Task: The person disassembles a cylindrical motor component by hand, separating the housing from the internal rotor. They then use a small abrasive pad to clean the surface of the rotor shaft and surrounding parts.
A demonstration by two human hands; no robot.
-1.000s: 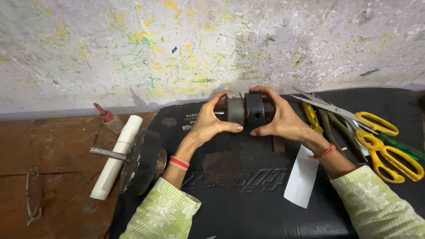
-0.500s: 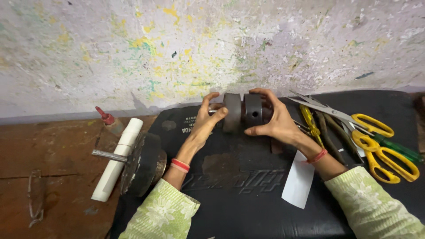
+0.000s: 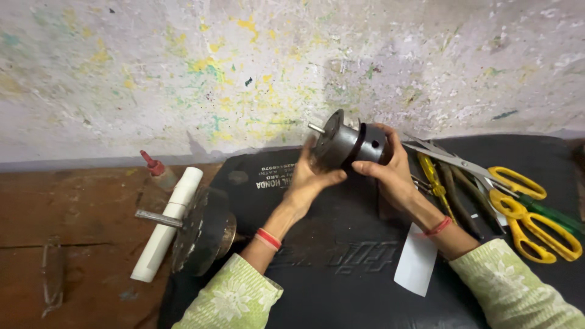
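motor housing (image 3: 348, 145) now lifted and tilted, left hand (image 3: 312, 176) and right hand (image 3: 390, 173) fingers clasping it, scissors (image 3: 518, 195) near right

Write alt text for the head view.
Both hands, left hand and right hand, hold a dark cylindrical motor above a black mat. Yellow-handled scissors lie right; a white tube lies left.

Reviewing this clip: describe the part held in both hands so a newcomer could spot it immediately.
Start at the black mat below the paint-flecked wall. Above its far middle, the left hand and right hand hold a dark grey metal cylinder with a flat round end plate and a short shaft. Unlike the larger motor part lying at the mat's left edge, it is lifted.
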